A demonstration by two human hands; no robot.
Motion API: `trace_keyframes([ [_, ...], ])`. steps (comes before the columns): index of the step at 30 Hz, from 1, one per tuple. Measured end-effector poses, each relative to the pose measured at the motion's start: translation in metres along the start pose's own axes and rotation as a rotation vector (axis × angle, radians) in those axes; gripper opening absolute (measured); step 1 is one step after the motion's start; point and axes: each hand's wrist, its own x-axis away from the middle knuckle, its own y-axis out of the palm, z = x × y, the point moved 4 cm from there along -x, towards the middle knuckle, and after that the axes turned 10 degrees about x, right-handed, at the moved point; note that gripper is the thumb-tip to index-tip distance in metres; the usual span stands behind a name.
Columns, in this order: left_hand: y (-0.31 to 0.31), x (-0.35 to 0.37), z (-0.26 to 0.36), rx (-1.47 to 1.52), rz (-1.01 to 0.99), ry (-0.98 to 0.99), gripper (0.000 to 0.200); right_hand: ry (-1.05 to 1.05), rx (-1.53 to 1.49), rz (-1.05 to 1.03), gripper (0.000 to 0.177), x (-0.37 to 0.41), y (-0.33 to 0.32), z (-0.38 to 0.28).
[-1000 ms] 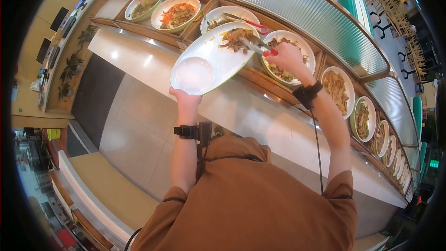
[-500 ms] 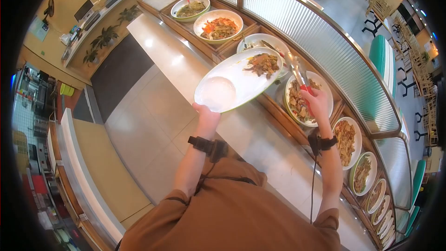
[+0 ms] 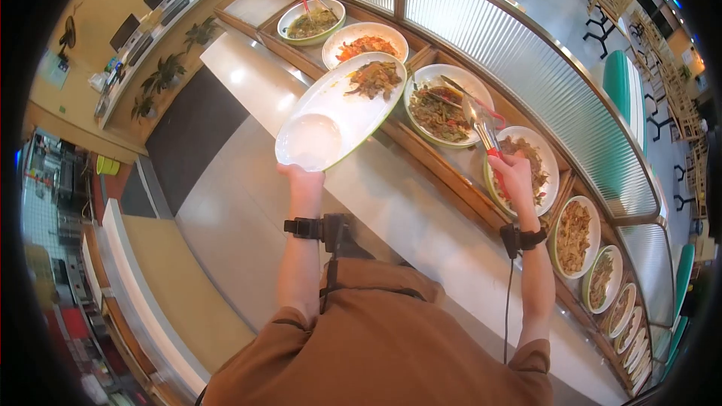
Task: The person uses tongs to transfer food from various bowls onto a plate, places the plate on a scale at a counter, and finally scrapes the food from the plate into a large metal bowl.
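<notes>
My left hand [image 3: 302, 171] is closed on the near end of an oval white platter [image 3: 335, 111] with a green outer side. Cooked food [image 3: 376, 80] lies toward the platter's far end, and a round pale shape shows nearer my hand. My right hand [image 3: 513, 174] is wrapped round the red handles of metal tongs [image 3: 481, 119]. The tongs' tips reach over the right side of a bowl of dark green food [image 3: 442, 122], where another utensil also lies. Under my right hand is a bowl of brown meaty food [image 3: 535, 162].
A wooden counter frame [image 3: 444, 177] holds a row of food bowls curving to the lower right. Ribbed glass panels [image 3: 496, 30] stand behind it. At the far left, a bowl of greens [image 3: 310, 24] has red-handled tongs in it, beside a bowl of red and orange food [image 3: 365, 45].
The platter has moved left with my left hand, uncovering the bowl of dark green food and overlapping the red-and-orange one. My right hand keeps hold of the tongs.
</notes>
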Motion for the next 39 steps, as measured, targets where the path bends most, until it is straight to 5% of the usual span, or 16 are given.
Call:
trace_keyframes([
  [13,0.036,-0.128,0.052,-0.175,-0.050,-0.131,0.069,0.199,0.036,0.090,0.035,-0.005,0.079,-0.055],
  [24,0.061,-0.138,0.048,-0.247,-0.066,-0.231,0.067,0.508,-0.402,0.002,0.030,0.002,0.080,-0.065],
  [34,0.076,-0.118,0.054,-0.266,0.138,-0.299,0.063,0.251,-0.102,-0.038,0.027,-0.042,0.085,-0.077],
  [39,0.077,-0.110,0.055,-0.272,0.195,-0.304,0.063,0.408,-0.283,-0.110,0.024,-0.058,0.108,-0.081],
])
